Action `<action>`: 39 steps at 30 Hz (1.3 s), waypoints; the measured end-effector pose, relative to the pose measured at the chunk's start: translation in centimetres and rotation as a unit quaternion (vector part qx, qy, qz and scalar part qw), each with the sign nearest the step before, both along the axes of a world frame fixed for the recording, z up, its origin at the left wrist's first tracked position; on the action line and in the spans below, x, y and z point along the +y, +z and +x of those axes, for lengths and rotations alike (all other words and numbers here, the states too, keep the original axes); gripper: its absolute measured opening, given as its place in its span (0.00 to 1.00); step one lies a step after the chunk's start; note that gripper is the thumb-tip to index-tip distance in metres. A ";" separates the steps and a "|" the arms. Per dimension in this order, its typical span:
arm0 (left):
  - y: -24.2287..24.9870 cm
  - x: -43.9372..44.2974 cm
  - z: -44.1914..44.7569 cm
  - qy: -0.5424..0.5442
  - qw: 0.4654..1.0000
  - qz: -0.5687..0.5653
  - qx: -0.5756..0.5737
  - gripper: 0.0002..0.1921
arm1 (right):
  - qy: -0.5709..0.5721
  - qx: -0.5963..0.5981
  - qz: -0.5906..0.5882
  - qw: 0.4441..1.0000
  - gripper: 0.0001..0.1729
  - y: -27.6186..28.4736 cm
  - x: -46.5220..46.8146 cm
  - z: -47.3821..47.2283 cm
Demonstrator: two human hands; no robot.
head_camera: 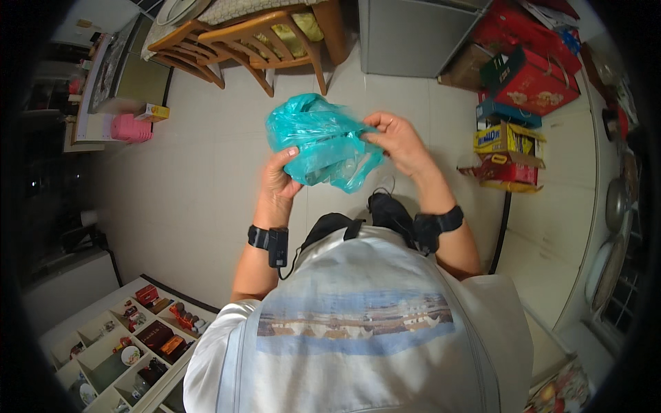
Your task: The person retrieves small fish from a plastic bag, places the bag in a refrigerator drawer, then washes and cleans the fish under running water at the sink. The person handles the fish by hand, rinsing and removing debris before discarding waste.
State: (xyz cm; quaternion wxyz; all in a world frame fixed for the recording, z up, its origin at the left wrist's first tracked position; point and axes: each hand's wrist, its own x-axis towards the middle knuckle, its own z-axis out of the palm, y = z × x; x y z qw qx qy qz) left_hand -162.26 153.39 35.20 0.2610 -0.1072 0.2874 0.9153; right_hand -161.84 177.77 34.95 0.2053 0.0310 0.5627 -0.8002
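A crumpled, translucent teal plastic bag (323, 142) is held up in front of my body, above the tiled floor. My left hand (281, 175) grips its lower left side, thumb on top and the other fingers mostly hidden underneath. At the bag's right edge, my right hand (395, 142) pinches the thin plastic between thumb and fingers. Whatever the bag contains, if anything, cannot be made out through the folds. A black strapped device sits on each forearm, the left one (278, 247) with a cable.
Wooden chairs (263, 38) stand by a covered table ahead. A grey cabinet-like appliance (413, 38) is right of them. Red gift boxes (537, 82) and an opened yellow carton (508, 142) are stacked at right. A compartmented shelf (103, 356) fills the lower left. A pink plastic container (131, 128) lies left.
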 end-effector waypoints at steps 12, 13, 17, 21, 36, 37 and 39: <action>-2.7 10.5 -12.1 0.080 0.993 -0.046 -0.075 0.32 | -0.107 -0.210 -0.378 0.896 0.24 -6.8 6.9 -9.8; -3.2 11.2 -13.4 0.072 0.993 -0.081 -0.033 0.32 | -0.124 -0.242 -0.367 0.889 0.24 -7.0 7.8 -11.0; -5.1 15.0 -18.0 0.054 0.909 -0.369 0.184 0.32 | -0.135 -0.173 -0.256 0.941 0.21 -7.2 9.5 -14.8; -6.3 18.0 -23.2 0.034 0.651 -0.605 0.458 0.37 | -0.241 -0.173 -0.144 0.944 0.11 -7.2 7.9 -20.2; -12.5 16.2 -36.8 -0.124 0.966 -0.225 0.010 0.27 | 0.086 -0.086 0.020 0.992 0.26 -4.4 12.2 -32.8; -13.2 16.1 -36.7 -0.120 0.977 -0.176 -0.029 0.26 | 0.077 -0.049 0.010 0.996 0.24 -4.9 12.9 -33.2; -14.6 15.5 -36.0 -0.094 0.977 -0.160 -0.103 0.26 | 0.007 -0.056 -0.001 0.998 0.19 -6.5 15.0 -34.2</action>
